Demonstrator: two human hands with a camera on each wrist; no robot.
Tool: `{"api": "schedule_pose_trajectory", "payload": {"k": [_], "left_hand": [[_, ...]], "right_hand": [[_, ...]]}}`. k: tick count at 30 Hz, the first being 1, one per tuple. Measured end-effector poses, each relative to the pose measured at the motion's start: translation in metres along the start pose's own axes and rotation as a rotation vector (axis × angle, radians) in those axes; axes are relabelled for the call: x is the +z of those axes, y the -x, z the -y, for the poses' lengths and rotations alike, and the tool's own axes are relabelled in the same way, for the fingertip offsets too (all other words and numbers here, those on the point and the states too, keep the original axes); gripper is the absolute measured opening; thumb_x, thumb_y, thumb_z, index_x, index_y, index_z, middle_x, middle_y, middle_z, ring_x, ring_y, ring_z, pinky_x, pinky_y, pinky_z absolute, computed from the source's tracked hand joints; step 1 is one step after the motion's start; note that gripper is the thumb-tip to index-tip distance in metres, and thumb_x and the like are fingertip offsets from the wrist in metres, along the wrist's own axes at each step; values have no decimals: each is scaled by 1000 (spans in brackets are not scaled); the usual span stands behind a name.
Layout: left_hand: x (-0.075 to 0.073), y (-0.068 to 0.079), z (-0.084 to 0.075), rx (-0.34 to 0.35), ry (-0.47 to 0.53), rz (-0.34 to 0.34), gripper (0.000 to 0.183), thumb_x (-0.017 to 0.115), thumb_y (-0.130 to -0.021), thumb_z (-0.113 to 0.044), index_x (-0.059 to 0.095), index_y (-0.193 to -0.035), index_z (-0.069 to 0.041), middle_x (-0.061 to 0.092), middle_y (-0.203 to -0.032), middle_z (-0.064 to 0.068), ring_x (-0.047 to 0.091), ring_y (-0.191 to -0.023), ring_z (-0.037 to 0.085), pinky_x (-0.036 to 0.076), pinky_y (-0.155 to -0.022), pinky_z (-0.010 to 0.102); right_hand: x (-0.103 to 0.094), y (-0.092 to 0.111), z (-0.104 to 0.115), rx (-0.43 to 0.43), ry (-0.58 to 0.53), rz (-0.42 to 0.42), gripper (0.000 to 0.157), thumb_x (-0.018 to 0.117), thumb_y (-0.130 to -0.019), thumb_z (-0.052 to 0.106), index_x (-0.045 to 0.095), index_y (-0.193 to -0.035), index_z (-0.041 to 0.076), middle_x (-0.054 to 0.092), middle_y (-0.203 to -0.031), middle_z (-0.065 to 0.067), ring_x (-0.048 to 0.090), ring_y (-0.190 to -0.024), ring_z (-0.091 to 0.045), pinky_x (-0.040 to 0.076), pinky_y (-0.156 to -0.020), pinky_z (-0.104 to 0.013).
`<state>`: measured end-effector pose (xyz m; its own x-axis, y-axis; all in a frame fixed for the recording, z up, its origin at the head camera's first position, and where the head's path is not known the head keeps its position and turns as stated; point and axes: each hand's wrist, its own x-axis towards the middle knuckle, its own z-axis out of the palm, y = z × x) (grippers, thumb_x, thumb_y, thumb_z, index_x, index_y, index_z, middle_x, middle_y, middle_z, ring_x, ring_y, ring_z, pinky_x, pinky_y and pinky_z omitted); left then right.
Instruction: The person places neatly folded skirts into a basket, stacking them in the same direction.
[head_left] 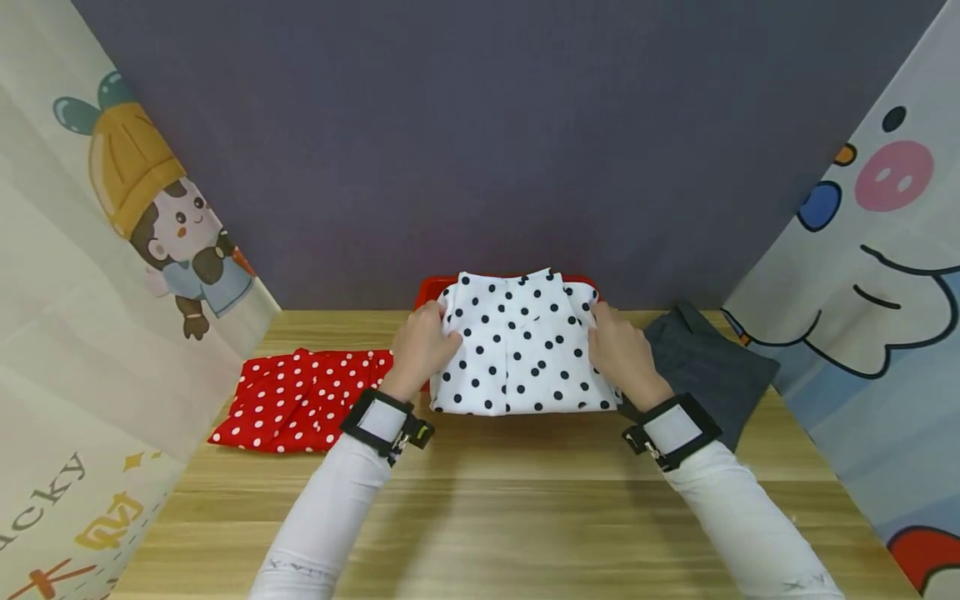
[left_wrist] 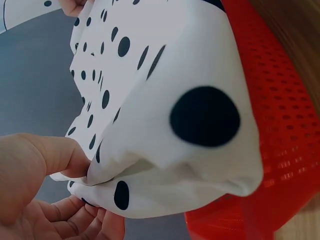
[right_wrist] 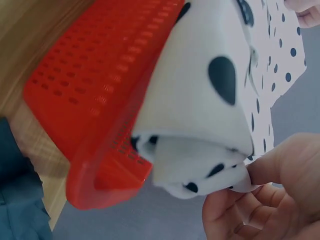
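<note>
A folded white cloth garment with black polka dots is held up between both hands over a red perforated basket. My left hand pinches its left side, thumb on top and fingers beneath, as the left wrist view shows. On the opposite side my right hand pinches the other edge, the folded layers showing beside the thumb. Most of the basket is hidden behind the cloth in the head view; its holed wall shows in the right wrist view.
A folded red cloth with white dots lies on the wooden table to the left. Dark grey folded fabric lies to the right. A dark grey panel rises behind, with printed curtains at both sides.
</note>
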<state>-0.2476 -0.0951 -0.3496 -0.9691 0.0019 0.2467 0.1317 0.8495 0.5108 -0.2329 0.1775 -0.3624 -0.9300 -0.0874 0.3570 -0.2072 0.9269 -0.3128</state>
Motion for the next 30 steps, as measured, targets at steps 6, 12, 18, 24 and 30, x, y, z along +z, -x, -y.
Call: {"api": "schedule_pose_trajectory", "payload": {"k": [6, 12, 18, 24, 30], "left_hand": [[-1, -16, -1, 4, -27, 8, 14, 57, -75, -13, 51, -85, -5, 54, -74, 9, 53, -62, 25, 39, -48, 30], [0, -28, -2, 0, -48, 36, 10, 55, -75, -13, 48, -79, -6, 52, -71, 9, 54, -61, 25, 38, -48, 30], [1, -42, -3, -15, -91, 62, 11, 56, -75, -13, 49, -81, -7, 53, -75, 9, 55, -65, 27, 40, -50, 34], [2, -55, -3, -53, -117, 89, 26, 55, -76, -14, 54, -99, -3, 59, -90, 13, 59, -76, 31, 47, -60, 41], [9, -65, -2, -74, -120, 99, 33, 56, -76, -15, 54, -106, -1, 61, -96, 16, 61, -80, 33, 48, -62, 43]], "right_hand": [[0, -15, 1, 6, 50, 30, 32, 49, -91, 7, 45, -119, -8, 56, -98, -25, 59, -75, -34, 48, -56, -43], [3, -28, -2, -9, 100, 39, 31, 48, -91, 8, 46, -117, -10, 56, -95, -24, 60, -75, -35, 49, -58, -44], [5, -42, -2, 16, 103, 76, 32, 45, -92, 9, 45, -117, -10, 56, -94, -23, 60, -77, -35, 51, -61, -45], [5, -55, 1, 102, 81, 183, 37, 40, -95, 11, 39, -126, -8, 54, -106, -25, 60, -86, -37, 52, -72, -48], [11, -67, 2, 143, 94, 237, 43, 38, -95, 11, 34, -133, -8, 54, -113, -27, 60, -92, -41, 51, -75, -50]]}}
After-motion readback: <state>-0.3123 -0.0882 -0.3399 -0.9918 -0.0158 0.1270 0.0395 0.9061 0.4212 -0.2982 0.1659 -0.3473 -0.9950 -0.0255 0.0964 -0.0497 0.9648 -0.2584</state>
